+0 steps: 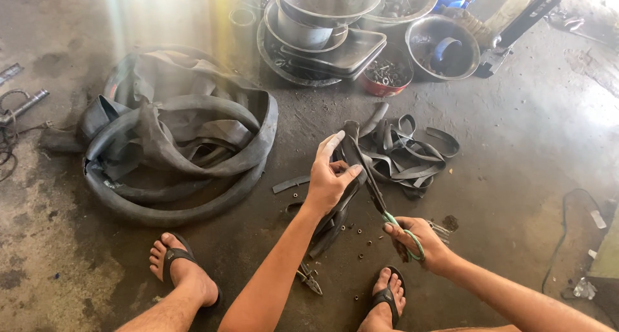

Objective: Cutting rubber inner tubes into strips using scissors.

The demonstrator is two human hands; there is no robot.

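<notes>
My left hand (330, 174) pinches a strip of black rubber inner tube (351, 152) and holds it up over the concrete floor. In my right hand (419, 241) are scissors with green handles (403, 232); their blades point up into the strip just below my left fingers. The lower end of the strip hangs down behind my left forearm. Beyond my hands lies a small pile of cut rubber strips (409, 152).
A big heap of black inner tubes (177, 138) lies at the left. Metal bowls and trays (335, 29) with small parts stand at the back. Pliers (309, 279) and scattered small nuts lie between my sandalled feet (184, 267). Tools lie at the far left.
</notes>
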